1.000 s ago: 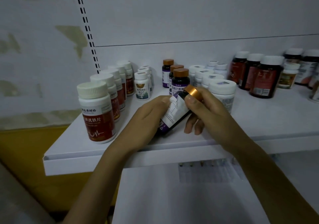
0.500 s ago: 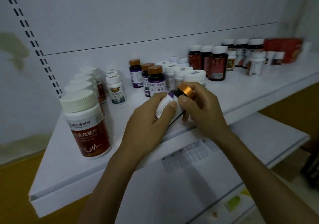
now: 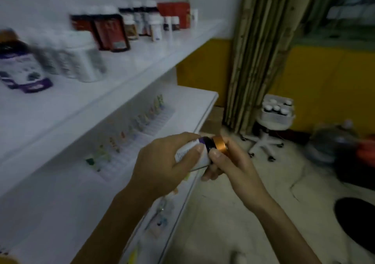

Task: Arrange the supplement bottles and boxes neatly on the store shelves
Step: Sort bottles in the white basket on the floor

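Both hands hold one dark bottle [image 3: 199, 152] with a white and purple label and a copper cap, tilted sideways in front of the lower shelf's edge. My left hand [image 3: 162, 164] wraps its body; my right hand [image 3: 227, 162] grips the cap end. On the upper white shelf [image 3: 142, 60] stand a purple-labelled bottle [image 3: 22, 66], white bottles [image 3: 81, 58], dark red-labelled bottles [image 3: 110, 33] and a red box [image 3: 174, 13], all blurred.
A lower white shelf [image 3: 194, 99] carries a strip of price tags. To the right hang a green curtain [image 3: 257, 50] and a yellow wall. A white stool [image 3: 272, 125] holds a tray of bottles. A dark round object [image 3: 357, 221] lies on the floor.
The view has swung right, away from the shelf toward the floor and stool. Both hands have carried the bottle off the upper shelf, down and out in front of the lower one.
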A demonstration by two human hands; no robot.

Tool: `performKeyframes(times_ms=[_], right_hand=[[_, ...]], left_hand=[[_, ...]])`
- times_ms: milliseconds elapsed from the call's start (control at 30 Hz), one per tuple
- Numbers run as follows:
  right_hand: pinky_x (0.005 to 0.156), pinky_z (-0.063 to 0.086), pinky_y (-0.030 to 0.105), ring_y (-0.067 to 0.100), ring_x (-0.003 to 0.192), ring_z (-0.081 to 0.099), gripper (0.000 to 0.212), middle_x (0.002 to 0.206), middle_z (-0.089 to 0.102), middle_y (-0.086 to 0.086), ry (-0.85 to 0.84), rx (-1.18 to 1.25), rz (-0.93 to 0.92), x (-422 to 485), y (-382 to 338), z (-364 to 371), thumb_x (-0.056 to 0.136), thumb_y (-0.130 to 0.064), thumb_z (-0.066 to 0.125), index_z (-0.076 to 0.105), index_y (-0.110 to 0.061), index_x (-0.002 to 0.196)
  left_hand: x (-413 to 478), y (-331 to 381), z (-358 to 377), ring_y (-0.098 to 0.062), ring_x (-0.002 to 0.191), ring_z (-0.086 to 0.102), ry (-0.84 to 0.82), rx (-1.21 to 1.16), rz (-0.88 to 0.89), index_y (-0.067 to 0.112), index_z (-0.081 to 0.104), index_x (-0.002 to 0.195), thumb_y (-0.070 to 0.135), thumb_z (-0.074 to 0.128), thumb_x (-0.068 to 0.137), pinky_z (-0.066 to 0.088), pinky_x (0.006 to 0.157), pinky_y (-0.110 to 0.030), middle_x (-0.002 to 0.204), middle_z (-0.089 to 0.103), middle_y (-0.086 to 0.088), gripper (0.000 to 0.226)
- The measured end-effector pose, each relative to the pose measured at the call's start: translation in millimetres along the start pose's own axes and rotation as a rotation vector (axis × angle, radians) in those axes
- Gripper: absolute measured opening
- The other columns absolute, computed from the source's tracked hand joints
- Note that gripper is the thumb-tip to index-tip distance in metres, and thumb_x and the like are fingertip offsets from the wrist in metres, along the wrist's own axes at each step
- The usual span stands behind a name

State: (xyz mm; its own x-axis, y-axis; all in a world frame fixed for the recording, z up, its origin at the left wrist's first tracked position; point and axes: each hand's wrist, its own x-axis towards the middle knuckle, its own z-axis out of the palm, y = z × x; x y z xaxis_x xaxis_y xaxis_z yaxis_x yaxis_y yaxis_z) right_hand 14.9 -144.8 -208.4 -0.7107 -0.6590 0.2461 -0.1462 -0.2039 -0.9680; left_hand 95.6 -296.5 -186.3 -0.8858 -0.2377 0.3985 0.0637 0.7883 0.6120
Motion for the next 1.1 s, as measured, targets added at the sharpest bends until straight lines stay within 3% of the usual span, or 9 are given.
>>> performKeyframes(times_ms=[67, 167, 267, 333, 467, 567, 700, 833, 1100], right_hand=[[0.055, 0.049, 0.023, 0.023, 0.059, 0.067, 0.027, 0.069, 0.068, -0.003, 0.080, -0.048, 0.116, -13.9, 9.3, -30.6, 0.089, -0.036, 0.059, 0.060, -0.011, 0.099], [0.059, 0.050, 0.027, 0.025, 0.062, 0.067, 0.040, 0.076, 0.071, 0.005, 0.207, -0.069, 0.272, -29.1, 25.6, -77.0, 0.088, -0.044, 0.055, 0.061, -0.006, 0.100], [0.062, 0.049, 0.030, 0.024, 0.064, 0.068, 0.048, 0.075, 0.070, 0.007, 0.296, -0.073, 0.412, -37.7, 41.9, -130.6, 0.093, -0.047, 0.046, 0.061, -0.003, 0.102], [0.062, 0.049, 0.030, 0.023, 0.064, 0.068, 0.047, 0.074, 0.069, 0.008, 0.344, -0.069, 0.474, -41.4, 51.4, -169.2, 0.095, -0.048, 0.043, 0.062, -0.005, 0.100], [0.061, 0.048, 0.028, 0.022, 0.063, 0.067, 0.046, 0.071, 0.069, 0.008, 0.412, -0.056, 0.567, -45.2, 63.9, -245.4, 0.095, -0.048, 0.044, 0.063, -0.007, 0.098], [0.059, 0.048, 0.027, 0.020, 0.062, 0.067, 0.042, 0.068, 0.069, 0.004, 0.447, -0.083, 0.619, -49.1, 70.3, -292.5, 0.096, -0.047, 0.045, 0.063, -0.008, 0.097], [0.063, 0.050, 0.028, 0.019, 0.065, 0.068, 0.036, 0.072, 0.070, 0.003, 0.458, -0.102, 0.643, -58.6, 77.6, -335.1, 0.094, -0.047, 0.046, 0.061, -0.015, 0.100], [0.063, 0.051, 0.029, 0.018, 0.064, 0.067, 0.042, 0.071, 0.070, 0.003, 0.521, -0.037, 0.677, -61.1, 85.5, -366.5, 0.094, -0.047, 0.046, 0.061, -0.009, 0.102], [0.060, 0.049, 0.029, 0.018, 0.062, 0.065, 0.041, 0.071, 0.070, 0.009, 0.719, 0.224, 0.721, -31.0, 98.8, -439.1, 0.098, -0.046, 0.040, 0.066, -0.015, 0.101]], left_hand=[[5.2, 4.8, 39.5, -0.012, 0.084, 0.065, -0.048, -0.097, -0.078, 0.030, 0.067, 0.098, 0.061, 0.031, 0.086, 0.053, 0.074, -0.041, 0.087, 0.070, 0.007, 0.049], [20.9, 22.3, 95.0, -0.026, 0.070, 0.063, -0.175, -0.258, -0.270, 0.018, 0.062, 0.074, 0.062, 0.034, 0.089, 0.054, 0.069, -0.050, 0.069, 0.063, -0.003, 0.054], [47.3, 40.5, 154.0, -0.010, 0.056, 0.056, -0.348, -0.296, -0.321, 0.021, 0.059, 0.069, 0.063, 0.039, 0.090, 0.045, 0.056, -0.032, 0.058, 0.058, 0.008, 0.051], [65.2, 50.5, 194.8, -0.007, 0.054, 0.055, -0.438, -0.348, -0.321, 0.025, 0.063, 0.072, 0.061, 0.047, 0.089, 0.040, 0.056, -0.024, 0.059, 0.060, 0.010, 0.043], [97.3, 69.5, 270.3, -0.016, 0.064, 0.052, -0.582, -0.476, -0.497, 0.000, 0.060, 0.087, 0.034, 0.048, 0.097, 0.039, 0.060, -0.026, 0.072, 0.057, -0.005, 0.037], [113.1, 90.8, 312.7, -0.014, 0.061, 0.055, -0.643, -0.513, -0.605, 0.014, 0.060, 0.079, 0.036, 0.042, 0.098, 0.042, 0.056, -0.020, 0.070, 0.059, -0.002, 0.035], [126.1, 109.7, 355.0, -0.020, 0.079, 0.065, -0.725, -0.506, -0.581, 0.014, 0.068, 0.091, 0.056, 0.043, 0.092, 0.046, 0.073, -0.026, 0.086, 0.070, -0.007, 0.049], [145.4, 119.6, 385.5, -0.013, 0.074, 0.063, -0.803, -0.479, -0.623, 0.024, 0.065, 0.087, 0.048, 0.044, 0.096, 0.047, 0.064, -0.021, 0.083, 0.068, -0.001, 0.033], [211.6, 127.1, 424.5, -0.013, 0.093, 0.068, -0.703, -0.742, -0.573, 0.025, 0.062, 0.112, 0.023, 0.059, 0.092, 0.053, 0.070, -0.021, 0.107, 0.068, -0.001, 0.020]])
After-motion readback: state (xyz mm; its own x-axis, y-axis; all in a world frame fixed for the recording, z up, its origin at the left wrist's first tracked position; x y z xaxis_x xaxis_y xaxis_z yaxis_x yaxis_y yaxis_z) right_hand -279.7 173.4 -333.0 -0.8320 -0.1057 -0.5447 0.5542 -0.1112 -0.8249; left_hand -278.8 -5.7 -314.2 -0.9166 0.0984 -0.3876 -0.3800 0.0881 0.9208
